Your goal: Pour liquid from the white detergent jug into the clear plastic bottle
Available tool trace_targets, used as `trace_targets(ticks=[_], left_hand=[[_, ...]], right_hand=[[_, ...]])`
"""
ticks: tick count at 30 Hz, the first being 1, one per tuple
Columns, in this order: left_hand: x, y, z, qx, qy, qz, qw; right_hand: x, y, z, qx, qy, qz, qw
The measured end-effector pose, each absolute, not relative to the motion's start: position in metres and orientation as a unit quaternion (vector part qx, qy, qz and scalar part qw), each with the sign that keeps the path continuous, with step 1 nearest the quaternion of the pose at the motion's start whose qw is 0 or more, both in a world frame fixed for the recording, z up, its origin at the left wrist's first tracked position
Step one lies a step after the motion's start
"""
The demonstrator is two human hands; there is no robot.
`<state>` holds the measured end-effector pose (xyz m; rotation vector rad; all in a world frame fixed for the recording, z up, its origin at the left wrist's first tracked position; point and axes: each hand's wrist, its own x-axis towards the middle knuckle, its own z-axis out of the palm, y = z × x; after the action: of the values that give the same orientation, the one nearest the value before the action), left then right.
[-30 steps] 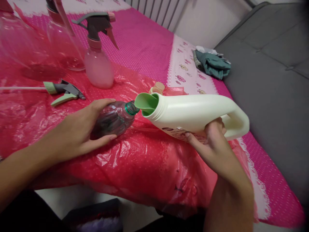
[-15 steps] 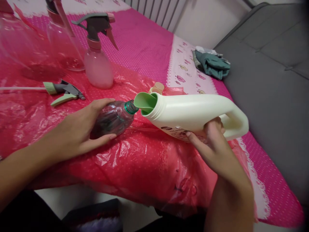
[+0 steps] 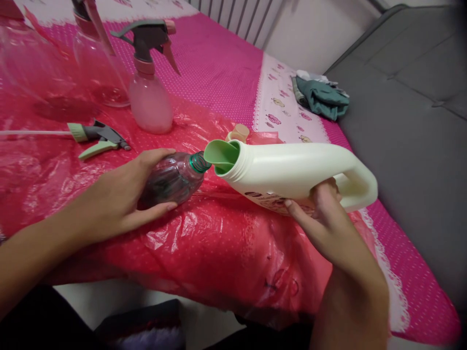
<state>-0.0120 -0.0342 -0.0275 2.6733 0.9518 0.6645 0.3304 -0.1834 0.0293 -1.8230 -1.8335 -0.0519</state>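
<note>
My left hand [image 3: 131, 194] is wrapped round a clear bottle [image 3: 175, 177] with a green ring at its neck, tilted with its mouth to the right. My right hand [image 3: 324, 218] grips a white jug [image 3: 292, 163] by its handle side, tipped on its side so that its mouth faces left. The green spout [image 3: 221, 154] of the jug meets the mouth of the bottle; I cannot make out any liquid running. A loose green and grey spray head [image 3: 100, 138] with a long tube lies left of the bottle.
A pink spray bottle [image 3: 150, 102] and two larger clear ones [image 3: 104, 78] stand at the back left on a red plastic sheet [image 3: 219, 233]. An orange cap [image 3: 240, 131] sits behind the spout. Folded cloths [image 3: 321, 97] lie near the grey headboard [image 3: 412, 116].
Almost nothing differs. The whole scene sits slightly further right in the view, and both hands keep their hold on the bottle and the jug.
</note>
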Motion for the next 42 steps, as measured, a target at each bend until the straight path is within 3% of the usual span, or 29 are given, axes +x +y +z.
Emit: trace_targets(ticks=[11,25,42], left_hand=[[-0.0126,-0.0335,-0.0287,0.912,0.328,0.224,0.098],[-0.0131,-0.0336,-0.0287,0.909,0.331,0.227,0.112],[-0.0131,-0.0319,-0.0313,0.910,0.330,0.229,0.103]], right_hand=[[0.3299,-0.1808,0.0277,-0.680,-0.667,0.011,0.305],[0.3227,-0.1793,0.0219,-0.692,-0.665,-0.087,0.267],[0.3245,-0.1818,0.0243,-0.674,-0.683,-0.061,0.275]])
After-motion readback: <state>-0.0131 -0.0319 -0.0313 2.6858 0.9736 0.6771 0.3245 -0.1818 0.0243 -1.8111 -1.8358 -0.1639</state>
